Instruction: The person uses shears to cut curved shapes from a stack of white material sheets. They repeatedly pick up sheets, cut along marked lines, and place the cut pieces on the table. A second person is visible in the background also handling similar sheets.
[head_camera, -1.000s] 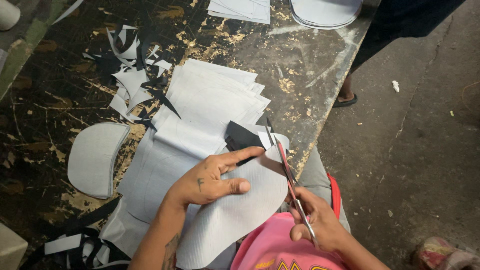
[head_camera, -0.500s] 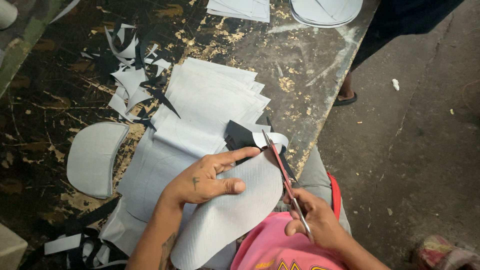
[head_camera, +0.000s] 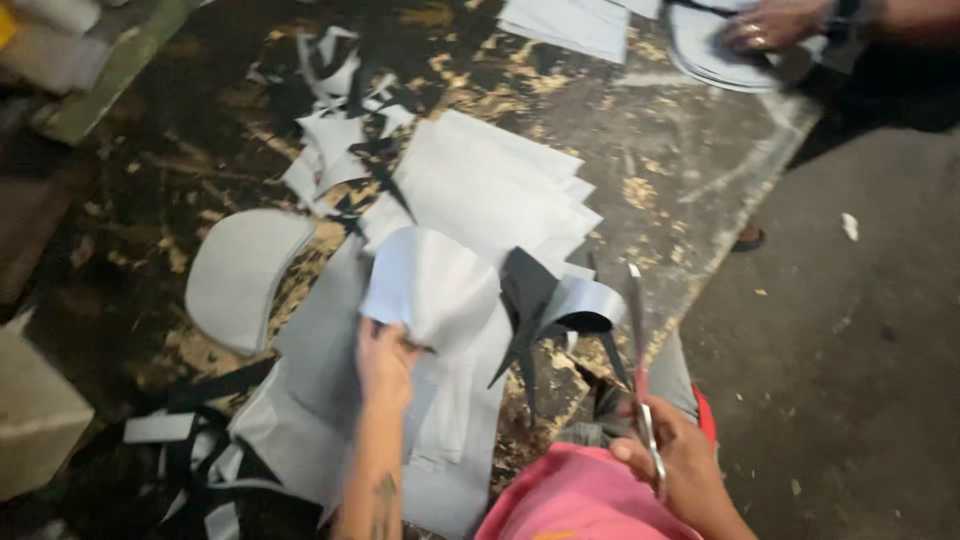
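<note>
Left hand (head_camera: 385, 362) lifts grey sheet (head_camera: 435, 285); right hand (head_camera: 672, 462) grips scissors (head_camera: 640, 350)

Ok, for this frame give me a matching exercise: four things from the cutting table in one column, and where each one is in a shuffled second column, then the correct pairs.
Things:
1. scissors
2. cut grey piece
3. curved grey panel
4. stack of grey sheets

Places:
A. lying alone on the table, to the left of the lifted piece
B. lifted off the table in the left hand
C. flat on the table, beyond both hands
D. in the right hand, blades pointing away from the person

Pairs: 1-D, 2-B, 3-A, 4-C
</note>
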